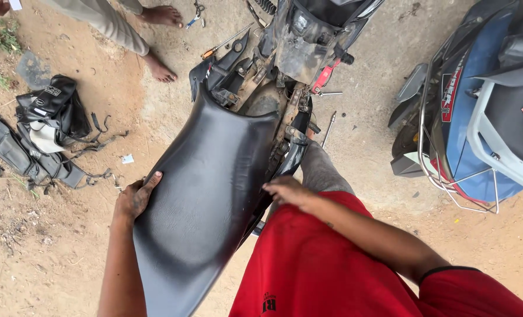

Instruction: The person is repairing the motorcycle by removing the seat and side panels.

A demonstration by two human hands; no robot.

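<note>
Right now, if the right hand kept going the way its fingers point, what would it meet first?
The right hand points left across the black seat and already lies at its right edge. Going on, it would slide over the seat top toward the left hand, though depth is unclear.

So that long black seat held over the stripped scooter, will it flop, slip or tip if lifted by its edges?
The black seat probably stays stiff: it keeps its curved shape between the left hand and right hand. Its smooth, shiny cover may be slippery. Being long and held near the middle, it could tip endwise.
</note>
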